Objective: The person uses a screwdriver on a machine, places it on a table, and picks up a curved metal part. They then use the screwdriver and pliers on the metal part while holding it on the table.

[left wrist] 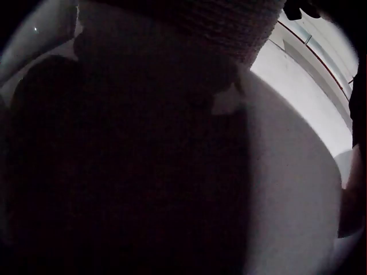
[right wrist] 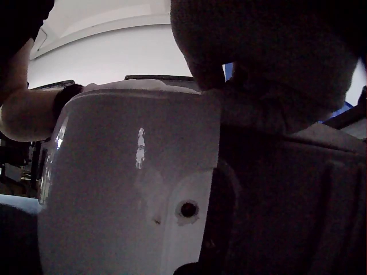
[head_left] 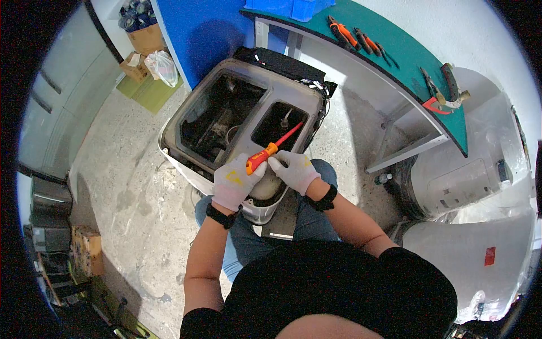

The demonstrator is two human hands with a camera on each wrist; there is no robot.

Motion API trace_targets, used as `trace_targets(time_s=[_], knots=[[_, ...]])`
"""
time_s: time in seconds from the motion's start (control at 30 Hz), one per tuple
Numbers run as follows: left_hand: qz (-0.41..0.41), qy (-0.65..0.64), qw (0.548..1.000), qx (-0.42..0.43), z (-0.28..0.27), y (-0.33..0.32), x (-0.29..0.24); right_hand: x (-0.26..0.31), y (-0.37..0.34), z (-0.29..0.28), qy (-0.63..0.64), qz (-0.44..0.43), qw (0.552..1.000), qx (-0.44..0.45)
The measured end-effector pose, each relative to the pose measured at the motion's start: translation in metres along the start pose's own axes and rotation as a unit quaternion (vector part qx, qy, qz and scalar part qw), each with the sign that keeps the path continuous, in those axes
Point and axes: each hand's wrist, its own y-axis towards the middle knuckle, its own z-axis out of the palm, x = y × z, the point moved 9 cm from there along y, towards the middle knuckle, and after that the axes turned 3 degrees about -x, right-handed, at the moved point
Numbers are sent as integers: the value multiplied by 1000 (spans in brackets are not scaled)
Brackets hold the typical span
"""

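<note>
A red-and-orange screwdriver (head_left: 261,157) slants over the front of an open machine housing (head_left: 258,121), its red shaft directed up and right above the smaller opening. My gloved left hand (head_left: 233,182) holds its handle. Close to the handle's shaft end is my gloved right hand (head_left: 294,171), thumb and fingers bent towards it; whether they pinch anything is hidden. The left wrist view is mostly dark, with knitted glove fabric (left wrist: 229,28) at the top. In the right wrist view, the glove (right wrist: 264,63) is above the housing's pale outer wall (right wrist: 126,172).
A green-topped bench (head_left: 409,70) at upper right bears pliers (head_left: 345,35), other hand tools and a blue bin (head_left: 293,8). Wrapped white appliances (head_left: 460,175) stand at the right. Cardboard boxes (head_left: 145,39) are at upper left, another box (head_left: 87,251) at lower left.
</note>
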Motion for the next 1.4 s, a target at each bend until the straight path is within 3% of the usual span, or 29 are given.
trace_targets(time_s=[0.33,0.53,0.6,0.63,0.7,0.73,0.8,0.9,1.13,1.33,1.4], knots=[[-31,15,999,17,7,-4,-1,3,0,-2,8,3,1000,4],[-48,-7,996,76,25,-4,17,5,-1,-2,9,-7,1000,-2],[130,56,988,55,27,-8,-5,5,-2,-3,12,-10,1000,2],[132,55,988,54,24,-7,-11,6,-2,-3,16,-13,1000,9],[-28,-15,996,80,20,-5,5,-1,-1,-1,13,-14,1000,2],[-26,-15,996,79,23,-6,6,-2,0,-1,10,-16,1000,-2],[38,75,993,78,32,-10,5,-3,-2,-1,21,-13,1000,-6],[95,88,989,65,12,-10,-23,-5,-3,-1,28,-16,999,-9],[178,119,973,86,27,-13,-16,-2,-2,-1,39,-17,999,2],[39,-49,991,122,2,-6,-17,-5,-3,3,84,8,995,56],[-145,-118,968,166,5,-11,1,-5,-2,3,78,10,995,63]])
